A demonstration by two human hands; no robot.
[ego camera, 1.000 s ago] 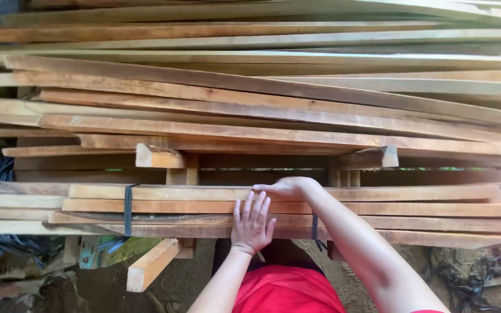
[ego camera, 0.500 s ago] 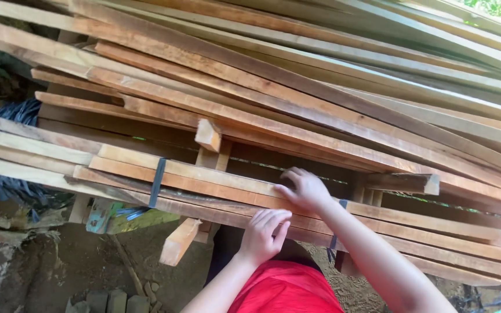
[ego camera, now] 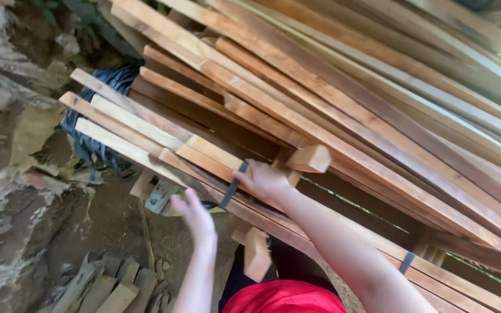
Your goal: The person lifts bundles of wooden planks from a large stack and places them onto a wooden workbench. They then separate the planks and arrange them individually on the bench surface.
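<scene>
Big stack of long timber planks [ego camera: 378,110] runs diagonally across the frame. Below it sits a strapped bundle of wooden slats [ego camera: 146,136], held by a dark band [ego camera: 233,185]. Right hand [ego camera: 265,181] rests on top of the bundle just beside the band, fingers curled over the wood, so a grip seems likely. Left hand [ego camera: 195,215] is open, off the wood, near the bundle's lower edge. Looks like the step is repositioning along the bundle; next move needs both hands seated. Bundle's right end is cut off; the underside is hidden.
</scene>
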